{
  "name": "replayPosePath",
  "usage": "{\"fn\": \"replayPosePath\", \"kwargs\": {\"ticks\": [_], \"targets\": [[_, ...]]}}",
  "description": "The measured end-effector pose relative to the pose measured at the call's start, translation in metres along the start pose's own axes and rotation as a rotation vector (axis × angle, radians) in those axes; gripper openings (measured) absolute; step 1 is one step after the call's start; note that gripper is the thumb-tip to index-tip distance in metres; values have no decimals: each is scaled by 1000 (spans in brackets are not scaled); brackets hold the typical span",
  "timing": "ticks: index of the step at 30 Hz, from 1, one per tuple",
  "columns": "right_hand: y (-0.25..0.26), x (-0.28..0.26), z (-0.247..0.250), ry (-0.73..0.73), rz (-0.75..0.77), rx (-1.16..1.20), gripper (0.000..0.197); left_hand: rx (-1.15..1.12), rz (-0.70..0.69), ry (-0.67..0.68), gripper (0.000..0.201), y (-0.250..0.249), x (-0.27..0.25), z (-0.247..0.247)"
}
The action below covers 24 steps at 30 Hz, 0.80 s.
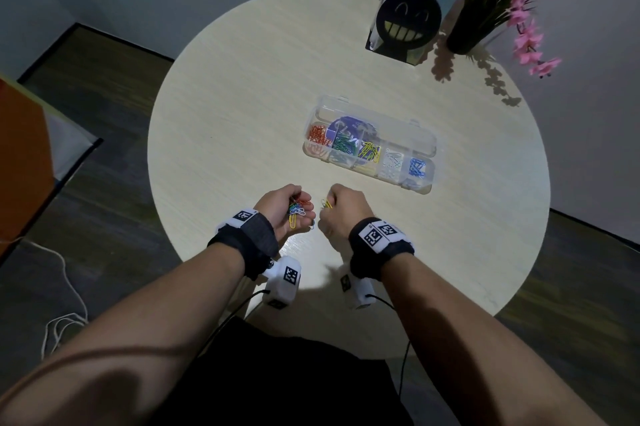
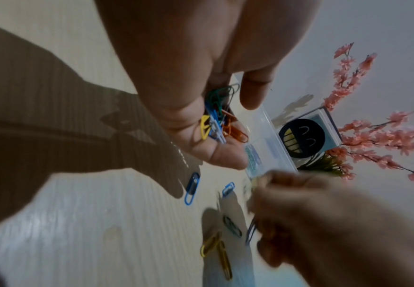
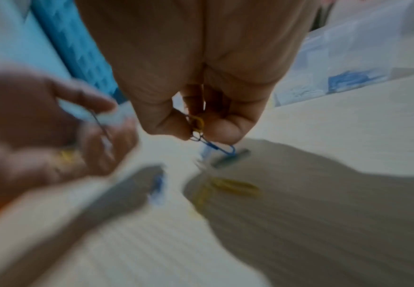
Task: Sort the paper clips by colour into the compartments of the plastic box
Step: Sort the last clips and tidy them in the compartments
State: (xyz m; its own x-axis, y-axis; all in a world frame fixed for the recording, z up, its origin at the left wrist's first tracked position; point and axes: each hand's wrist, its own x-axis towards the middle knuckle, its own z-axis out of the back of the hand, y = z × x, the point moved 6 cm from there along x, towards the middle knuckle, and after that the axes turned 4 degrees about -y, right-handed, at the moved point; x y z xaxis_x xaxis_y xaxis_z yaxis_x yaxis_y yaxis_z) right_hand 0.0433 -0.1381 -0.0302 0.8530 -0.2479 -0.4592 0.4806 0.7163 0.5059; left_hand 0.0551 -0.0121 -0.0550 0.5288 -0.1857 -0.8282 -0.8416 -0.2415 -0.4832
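Observation:
A clear plastic box (image 1: 420,143) lies open mid-table, its compartments holding orange, green, yellow, white and blue clips from left to right. My left hand (image 1: 298,206) is palm up near the table's front, fingers curled round a mixed bunch of paper clips (image 2: 215,120). Beside it my right hand (image 1: 328,203) pinches a yellow and a blue clip (image 3: 202,134) between thumb and fingers just above the table. Loose clips lie under the hands: a blue one (image 2: 192,188), a green one (image 2: 232,229) and yellow ones (image 2: 216,250). The right wrist view is blurred.
The round pale wooden table (image 1: 242,96) carries a black smiley-face holder (image 1: 408,20) with books and a dark vase of pink flowers (image 1: 474,20) at the back right. An orange object (image 1: 20,155) stands on the floor to the left.

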Motion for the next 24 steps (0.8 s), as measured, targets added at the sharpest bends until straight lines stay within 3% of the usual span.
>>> {"fn": "replayPosePath", "kwargs": {"ticks": [4,6,8,10,13,17,24], "targets": [[40,-9,10,54,148,163,14,-193,86,104,38,3,-7,-12],[41,-4,19,42,123,328,13,-179,103,121,36,1,-5,-10],[26,8,30,-64,50,421,14,-127,115,131,31,-2,-5,-7],[6,20,34,-143,-18,330,14,-140,136,132,28,-4,-4,-2],[-8,27,20,-88,-94,42,5,-168,148,141,27,-9,-5,6],[-11,31,-11,-29,-165,-194,32,-132,156,128,25,-10,-5,19],[1,36,-21,34,-123,-290,17,-87,100,55,27,-15,-9,30]]}}
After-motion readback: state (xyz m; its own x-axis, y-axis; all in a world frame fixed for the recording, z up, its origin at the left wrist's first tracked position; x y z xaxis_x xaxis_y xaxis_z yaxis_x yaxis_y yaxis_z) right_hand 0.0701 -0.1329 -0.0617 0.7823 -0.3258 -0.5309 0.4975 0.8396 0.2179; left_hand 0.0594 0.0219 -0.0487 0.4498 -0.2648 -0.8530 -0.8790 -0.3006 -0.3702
